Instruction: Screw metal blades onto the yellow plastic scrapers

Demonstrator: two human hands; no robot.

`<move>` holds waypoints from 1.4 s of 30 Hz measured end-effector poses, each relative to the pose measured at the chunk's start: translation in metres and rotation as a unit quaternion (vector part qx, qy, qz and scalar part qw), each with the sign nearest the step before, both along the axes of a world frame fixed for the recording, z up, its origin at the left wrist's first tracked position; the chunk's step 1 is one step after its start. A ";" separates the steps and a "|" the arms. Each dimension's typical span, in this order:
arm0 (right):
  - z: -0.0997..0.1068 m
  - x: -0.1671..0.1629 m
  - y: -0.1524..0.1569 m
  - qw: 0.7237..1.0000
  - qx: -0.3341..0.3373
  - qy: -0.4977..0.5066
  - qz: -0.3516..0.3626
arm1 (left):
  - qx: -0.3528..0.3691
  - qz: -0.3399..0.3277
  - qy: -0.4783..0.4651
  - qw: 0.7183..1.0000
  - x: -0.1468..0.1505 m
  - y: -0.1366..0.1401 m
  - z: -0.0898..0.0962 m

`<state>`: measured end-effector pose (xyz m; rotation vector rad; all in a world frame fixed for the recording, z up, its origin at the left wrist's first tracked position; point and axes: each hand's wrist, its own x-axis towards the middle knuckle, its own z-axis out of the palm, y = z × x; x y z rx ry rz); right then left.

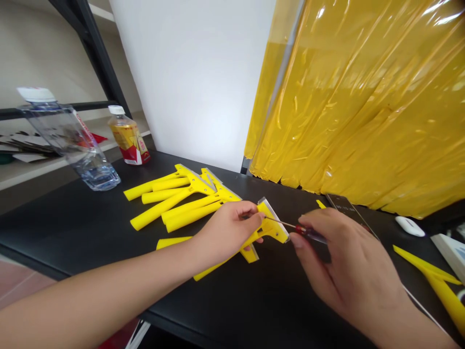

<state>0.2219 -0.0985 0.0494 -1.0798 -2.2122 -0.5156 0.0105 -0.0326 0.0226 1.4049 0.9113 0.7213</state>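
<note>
My left hand [232,225] is closed around the head of a yellow scraper [273,228], whose metal blade edge faces away to the upper right. Between the fingers of my right hand [345,261] is a screwdriver [303,230] with a red and dark clear handle. Its thin shaft reaches left to a screw spot on the scraper head, close to my left fingertips; whether the tip sits in the screw I cannot tell. Under my left wrist lies another yellow scraper [172,242], partly hidden. Just beyond is a pile of several yellow scrapers [189,206].
A large clear bottle [85,150] and a smaller drink bottle [129,138] stand at the back left. Right of me lie a phone [345,206], a white earphone case [410,226] and a yellow scraper part [436,281]. Yellow plastic wrap [363,106] borders the black table [265,300].
</note>
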 end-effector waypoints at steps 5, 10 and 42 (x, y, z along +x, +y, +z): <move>0.000 -0.001 -0.007 0.999 -0.029 0.000 -0.045 | 0.016 -0.001 -0.001 1.000 -0.001 0.004 -0.006; 0.000 -0.005 -0.012 0.997 -0.022 0.001 -0.078 | 0.015 -0.002 -0.015 1.000 -0.001 0.007 -0.010; -0.008 0.003 0.002 0.993 -0.041 -0.018 -0.105 | 0.033 0.022 0.040 0.998 0.000 0.018 -0.017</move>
